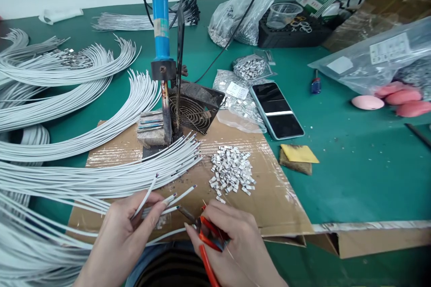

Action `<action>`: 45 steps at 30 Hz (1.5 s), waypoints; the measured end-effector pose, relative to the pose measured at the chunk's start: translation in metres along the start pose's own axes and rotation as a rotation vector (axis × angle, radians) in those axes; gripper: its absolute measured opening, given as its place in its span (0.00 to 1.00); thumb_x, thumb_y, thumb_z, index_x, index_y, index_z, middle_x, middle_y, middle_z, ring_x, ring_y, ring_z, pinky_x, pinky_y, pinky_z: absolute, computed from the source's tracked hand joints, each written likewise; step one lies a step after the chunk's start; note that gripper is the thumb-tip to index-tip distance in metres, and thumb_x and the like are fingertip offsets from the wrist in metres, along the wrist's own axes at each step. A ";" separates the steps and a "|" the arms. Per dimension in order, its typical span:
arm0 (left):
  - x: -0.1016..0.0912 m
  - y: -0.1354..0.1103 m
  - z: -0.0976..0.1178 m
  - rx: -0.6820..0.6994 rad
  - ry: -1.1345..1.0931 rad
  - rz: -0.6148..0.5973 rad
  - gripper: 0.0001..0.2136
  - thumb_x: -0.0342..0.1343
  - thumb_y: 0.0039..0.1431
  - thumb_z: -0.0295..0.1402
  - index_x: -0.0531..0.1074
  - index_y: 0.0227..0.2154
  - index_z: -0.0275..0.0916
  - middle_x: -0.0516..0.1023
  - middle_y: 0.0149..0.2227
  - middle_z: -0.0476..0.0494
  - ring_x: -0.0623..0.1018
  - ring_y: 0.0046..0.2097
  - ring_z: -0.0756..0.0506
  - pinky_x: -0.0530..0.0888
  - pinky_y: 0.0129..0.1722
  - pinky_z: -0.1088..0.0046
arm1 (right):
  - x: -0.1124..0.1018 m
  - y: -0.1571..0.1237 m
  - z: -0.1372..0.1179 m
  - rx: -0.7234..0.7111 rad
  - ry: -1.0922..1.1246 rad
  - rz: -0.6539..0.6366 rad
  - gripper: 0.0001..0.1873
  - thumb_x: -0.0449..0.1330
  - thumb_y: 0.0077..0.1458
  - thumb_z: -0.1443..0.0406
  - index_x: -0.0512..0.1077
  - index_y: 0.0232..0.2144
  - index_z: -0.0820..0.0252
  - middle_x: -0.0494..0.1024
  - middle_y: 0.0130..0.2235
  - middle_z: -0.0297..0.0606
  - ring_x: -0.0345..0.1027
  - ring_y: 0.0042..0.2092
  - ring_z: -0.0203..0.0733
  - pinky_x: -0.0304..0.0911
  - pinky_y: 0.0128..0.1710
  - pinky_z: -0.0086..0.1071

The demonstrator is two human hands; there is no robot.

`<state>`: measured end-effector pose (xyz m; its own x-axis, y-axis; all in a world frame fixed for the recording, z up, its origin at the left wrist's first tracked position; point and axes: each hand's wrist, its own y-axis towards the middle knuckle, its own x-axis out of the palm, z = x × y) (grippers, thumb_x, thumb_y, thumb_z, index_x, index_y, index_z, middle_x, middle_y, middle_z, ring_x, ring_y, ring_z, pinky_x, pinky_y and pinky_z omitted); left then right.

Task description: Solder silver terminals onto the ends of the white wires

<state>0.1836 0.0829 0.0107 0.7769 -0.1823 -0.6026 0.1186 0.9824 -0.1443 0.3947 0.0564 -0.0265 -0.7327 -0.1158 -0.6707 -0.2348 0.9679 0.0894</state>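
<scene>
Toward seven o'clock, over the flat brown cardboard sheet [269,197], the left hand [129,228] pinches thin, round white cables [145,200], seemingly light, springy and best held just behind their tips, while at six o'clock the right hand [232,233] grasps a red-handled, plier-like metal tool [209,242].

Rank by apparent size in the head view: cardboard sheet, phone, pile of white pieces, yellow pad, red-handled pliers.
1. Cardboard sheet
2. Phone and pile of white pieces, too alike to rank
3. Yellow pad
Unranked: red-handled pliers, partly hidden
</scene>
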 end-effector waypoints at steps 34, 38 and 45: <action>0.006 -0.006 0.011 -0.188 -0.136 0.043 0.10 0.61 0.60 0.39 0.81 0.26 0.43 0.74 0.21 0.53 0.70 0.26 0.49 0.66 0.28 0.77 | -0.003 0.001 0.000 0.016 0.108 -0.024 0.23 0.59 0.53 0.73 0.47 0.22 0.56 0.56 0.21 0.26 0.51 0.22 0.29 0.45 0.23 0.26; 0.002 -0.005 0.004 -0.137 -0.102 0.000 0.11 0.60 0.62 0.40 0.80 0.28 0.42 0.74 0.22 0.53 0.71 0.26 0.49 0.65 0.27 0.77 | -0.007 -0.001 0.007 -0.003 0.060 0.144 0.25 0.59 0.63 0.68 0.47 0.22 0.56 0.54 0.21 0.25 0.50 0.21 0.29 0.47 0.21 0.26; -0.004 -0.007 0.006 -0.167 -0.207 -0.080 0.14 0.57 0.65 0.41 0.78 0.27 0.40 0.74 0.24 0.52 0.69 0.28 0.49 0.64 0.28 0.77 | -0.012 0.005 0.015 0.034 0.004 0.155 0.24 0.60 0.64 0.65 0.51 0.21 0.56 0.57 0.21 0.26 0.54 0.22 0.30 0.51 0.22 0.25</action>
<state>0.1833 0.0768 0.0192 0.8811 -0.2305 -0.4131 0.0951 0.9417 -0.3226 0.4125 0.0657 -0.0293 -0.7607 0.0346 -0.6481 -0.0975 0.9812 0.1668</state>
